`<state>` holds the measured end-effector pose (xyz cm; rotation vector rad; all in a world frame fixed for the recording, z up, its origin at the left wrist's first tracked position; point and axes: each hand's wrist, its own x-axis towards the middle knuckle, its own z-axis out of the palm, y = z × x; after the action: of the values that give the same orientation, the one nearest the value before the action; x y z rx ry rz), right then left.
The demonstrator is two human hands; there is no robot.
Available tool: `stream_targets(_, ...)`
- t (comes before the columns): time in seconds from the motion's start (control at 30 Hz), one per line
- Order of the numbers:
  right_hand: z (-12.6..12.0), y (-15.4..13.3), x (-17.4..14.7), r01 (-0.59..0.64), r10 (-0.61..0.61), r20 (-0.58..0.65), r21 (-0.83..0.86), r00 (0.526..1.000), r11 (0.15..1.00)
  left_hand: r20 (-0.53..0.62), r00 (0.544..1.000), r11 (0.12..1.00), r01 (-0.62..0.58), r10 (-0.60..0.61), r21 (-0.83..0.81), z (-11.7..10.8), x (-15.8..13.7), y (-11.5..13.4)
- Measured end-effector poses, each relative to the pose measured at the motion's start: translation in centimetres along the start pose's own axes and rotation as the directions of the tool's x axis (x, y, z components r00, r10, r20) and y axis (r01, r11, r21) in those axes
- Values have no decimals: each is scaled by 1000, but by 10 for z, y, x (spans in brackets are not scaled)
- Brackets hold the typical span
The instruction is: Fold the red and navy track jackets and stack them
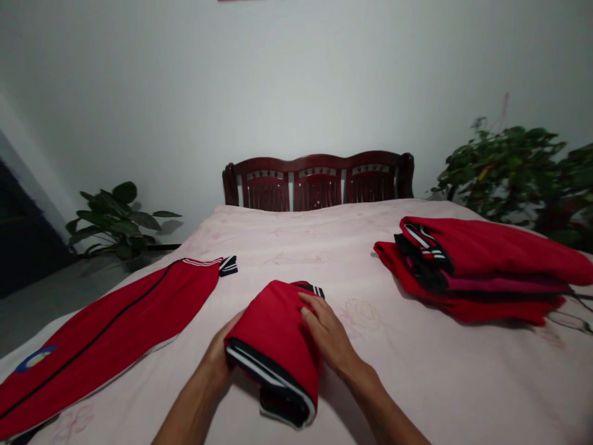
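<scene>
A folded red jacket [280, 321] sits in front of me on the bed, with a black-and-white striped band along its near edge. My left hand [220, 349] holds its left side, with the fingers partly hidden behind and under the cloth. On the right side, my right hand [327, 330] grips the bundle, fingers lying over the upper edge and thumb side up. A bit of striped cuff [309, 288] sticks out beyond my right fingertips. To the left lies a long flat red garment [125, 324] with a dark stripe, a blue patch and a striped cuff.
A stack of folded red clothes [491, 266] stands on the right of the pink bedsheet [370, 383], with a thin dark cord [574, 318] beside it. The dark wooden headboard [317, 179] is at the far end. Potted plants stand left [118, 219] and right [514, 167].
</scene>
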<state>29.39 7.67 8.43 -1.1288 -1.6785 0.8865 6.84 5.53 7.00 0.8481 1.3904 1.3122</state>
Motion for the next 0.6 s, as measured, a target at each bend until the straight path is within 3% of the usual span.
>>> stream_targets(0.1, 7, 6, -6, 66, -50, 60, -314, 997, 947, -42, 996, 993, -74, 78, 88, -30, 6, 19)
stream_targets(0.2, 20, 4, -8, 130, -88, 111, -470, 990, 873, 111, 948, 879, -318, 298, 356, -21, 0, 29)
stream_targets(0.27, 28, 5, -6, 167, -113, 134, -530, 985, 831, 254, 907, 728, -422, 337, 540, -2, -6, 23)
stream_targets(0.37, 33, 19, 2, 155, -40, 200, -602, 979, 783, 356, 885, 396, -455, 300, 797, 21, -11, -9)
stream_targets(0.47, 31, 42, 11, 113, 57, 243, -631, 968, 768, 431, 843, 98, -483, 322, 870, 25, -6, -49)
stream_targets(0.6, 28, 62, 17, 109, 50, 237, -611, 970, 784, 489, 742, -91, -508, 458, 856, 15, 4, -79)
